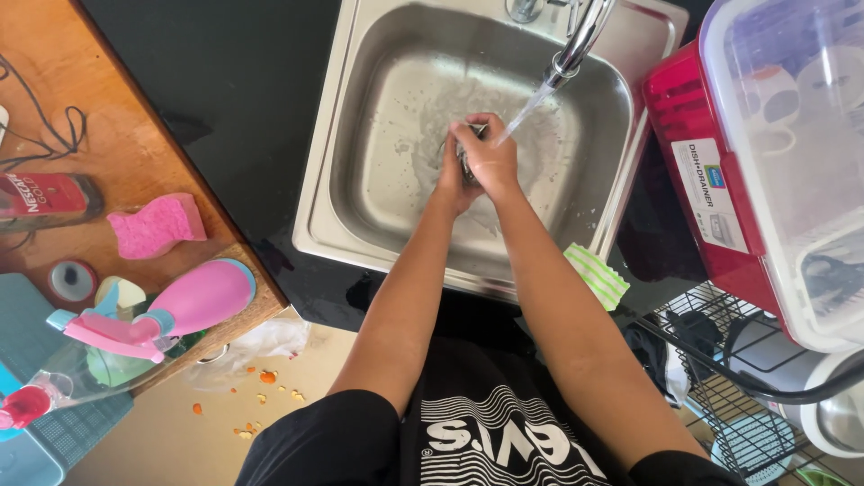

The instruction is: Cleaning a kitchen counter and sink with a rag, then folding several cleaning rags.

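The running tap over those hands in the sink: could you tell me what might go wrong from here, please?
1. The stream from the tap hits the right hand and left hand, so it may splash past the sink rim onto the black counter.
2. The small dark object in their wet grip could slip.

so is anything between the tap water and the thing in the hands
Nothing visible. The stream falls from the faucet straight onto the hands over the sink. The right hand and left hand wrap a small dark item, mostly hidden between them.
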